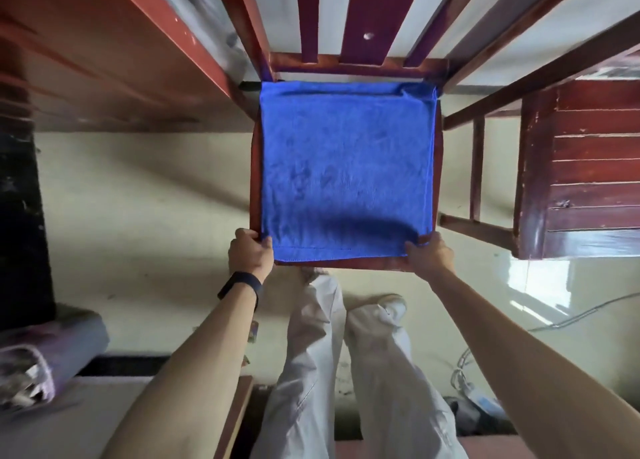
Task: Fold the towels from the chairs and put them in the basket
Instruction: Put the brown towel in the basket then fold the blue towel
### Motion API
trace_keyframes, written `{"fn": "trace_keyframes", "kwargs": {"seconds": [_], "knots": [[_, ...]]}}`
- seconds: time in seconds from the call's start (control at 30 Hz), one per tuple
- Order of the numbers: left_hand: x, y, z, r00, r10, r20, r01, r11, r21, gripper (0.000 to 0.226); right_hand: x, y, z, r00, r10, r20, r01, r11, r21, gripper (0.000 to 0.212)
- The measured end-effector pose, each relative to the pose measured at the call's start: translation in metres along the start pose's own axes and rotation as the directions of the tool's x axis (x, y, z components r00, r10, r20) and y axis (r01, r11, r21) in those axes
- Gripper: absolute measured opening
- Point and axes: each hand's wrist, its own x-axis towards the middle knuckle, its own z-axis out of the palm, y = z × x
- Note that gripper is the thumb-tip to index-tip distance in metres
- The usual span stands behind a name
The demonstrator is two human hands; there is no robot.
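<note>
I see the blue towel (346, 167) in the middle of the frame, spread flat over the seat of a red-brown wooden chair (254, 181). It covers almost the whole seat. Its far edge is bunched a little against the foot of the chair's slatted back, and its near hem lies along the seat's front edge.

My left hand (250, 252) is at the towel's near left corner, below centre, with its fingers curled and the thumb pressed onto the cloth, so it has hold of that corner. My right hand (429, 256) mirrors it at the near right corner, fingers closed and pinching the fabric. The cloth between the two hands sits slightly raised and casts a dark shadow across the towel's near part. A dark wristband (240, 285) sits on the left wrist.

Below the hands, at lower centre, are light trousers (311, 372) and a pale shoe (391, 302) on a cream floor (138, 216). A second dark red chair (588, 167) stands at the right of the frame, just beside the first. A reddish table top (121, 60) fills the upper left. At lower left lies a greyish-purple bundle (45, 365), too blurred for me to identify. A thin cable (588, 311) trails over the floor at lower right.
</note>
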Motion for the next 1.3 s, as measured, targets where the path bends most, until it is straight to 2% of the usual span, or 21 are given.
{"fn": "trace_keyframes", "kwargs": {"seconds": [0.13,0.2,0.3,0.33,0.4,0.5,0.6,0.77,0.87,0.93,1.03,1.2,1.3], "knots": [[0.005,-0.004,0.000,0.998,0.066,0.000,-0.065,0.998,0.023,0.012,0.003,0.003,0.007,0.993,-0.037,-0.115,0.028,0.996,-0.082,0.044],[0.005,-0.006,-0.001,0.997,0.075,-0.021,-0.075,0.997,-0.005,0.008,0.003,0.004,0.009,0.994,-0.020,-0.107,0.012,0.997,-0.079,0.042],[0.002,-0.008,-0.001,0.999,0.017,-0.042,-0.019,0.998,-0.065,0.005,0.003,0.003,0.008,0.997,0.005,-0.074,-0.010,0.997,-0.070,0.036],[-0.002,-0.009,-0.001,0.999,0.007,-0.041,-0.010,0.996,-0.088,0.005,0.002,0.003,0.007,0.997,0.012,-0.076,-0.015,0.999,-0.034,0.034],[-0.008,-0.011,-0.001,0.999,0.021,-0.034,-0.025,0.993,-0.113,0.014,-0.001,0.005,0.004,0.997,0.038,-0.073,-0.027,0.989,0.149,0.025],[-0.018,-0.018,-0.003,1.000,0.012,0.003,-0.011,0.969,-0.247,0.021,-0.008,0.012,-0.008,0.996,0.051,-0.075,-0.014,0.901,0.434,0.010],[-0.028,-0.026,-0.005,0.998,-0.047,-0.039,0.027,0.912,-0.408,0.020,-0.011,0.023,-0.023,0.992,-0.002,-0.123,0.065,0.858,0.509,0.008],[-0.038,-0.034,0.012,0.996,-0.080,-0.035,0.066,0.955,-0.288,0.014,-0.002,0.041,-0.019,0.991,-0.037,-0.130,0.086,0.918,0.388,0.006],[-0.037,-0.031,0.027,0.995,-0.048,-0.093,0.031,0.984,-0.177,0.018,0.011,0.045,-0.007,0.987,-0.024,-0.158,0.069,0.956,0.285,0.018],[-0.036,-0.030,0.035,0.988,-0.013,-0.151,-0.014,0.984,-0.177,0.019,0.017,0.045,-0.001,0.983,-0.018,-0.183,0.065,0.966,0.250,0.022],[-0.032,-0.032,0.039,0.983,-0.038,-0.182,0.003,0.982,-0.189,0.027,0.020,0.046,0.008,0.970,-0.067,-0.233,0.111,0.977,0.183,0.028],[-0.028,-0.032,0.042,0.984,0.022,-0.178,-0.037,0.996,-0.083,0.017,0.019,0.050,0.013,0.949,-0.181,-0.259,0.206,0.976,0.071,0.025],[-0.028,-0.030,0.040,0.987,0.011,-0.160,-0.029,0.994,-0.109,0.017,0.014,0.045,0.010,0.950,-0.181,-0.256,0.213,0.972,0.102,0.021]]}}
